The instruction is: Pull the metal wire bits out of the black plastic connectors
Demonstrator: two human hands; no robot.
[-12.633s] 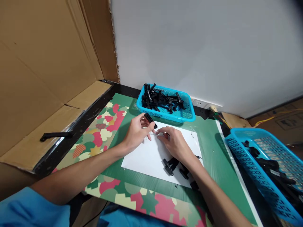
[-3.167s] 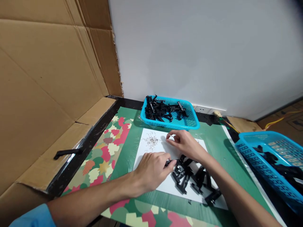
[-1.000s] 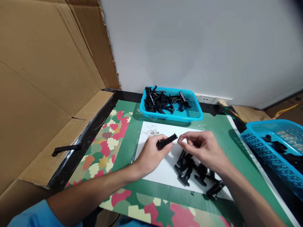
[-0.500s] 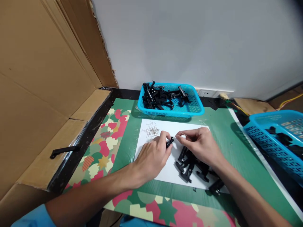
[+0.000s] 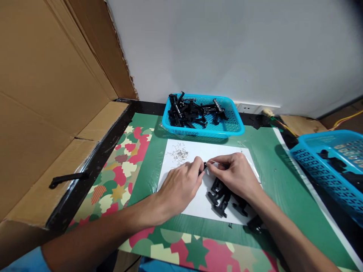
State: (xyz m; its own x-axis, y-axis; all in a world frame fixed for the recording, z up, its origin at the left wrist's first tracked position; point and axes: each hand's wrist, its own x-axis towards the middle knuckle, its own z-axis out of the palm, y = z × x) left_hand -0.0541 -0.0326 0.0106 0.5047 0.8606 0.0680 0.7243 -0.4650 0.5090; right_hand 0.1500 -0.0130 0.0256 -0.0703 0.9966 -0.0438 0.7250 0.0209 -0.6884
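My left hand (image 5: pixel 181 186) pinches a small black part (image 5: pixel 202 169) above the white sheet (image 5: pixel 195 149). Against that part's end are the fingertips of my right hand (image 5: pixel 236 174), closed on a thin metal piece (image 5: pixel 214 162). Most of both held items is hidden by fingers. Small metal pieces (image 5: pixel 180 154) lie in a loose pile at the sheet's upper left. Several black parts (image 5: pixel 219 198) are heaped below my right hand, partly under the wrist.
A blue basket (image 5: pixel 204 132) of black parts stands behind the sheet. Another blue basket (image 5: pixel 314 158) is at the right. One black piece (image 5: pixel 69 178) lies on cardboard at the left. A wall socket (image 5: pixel 247 108) is at the back.
My right fingertips have moved left and now meet the black part in my left hand. The whole view has shifted slightly.
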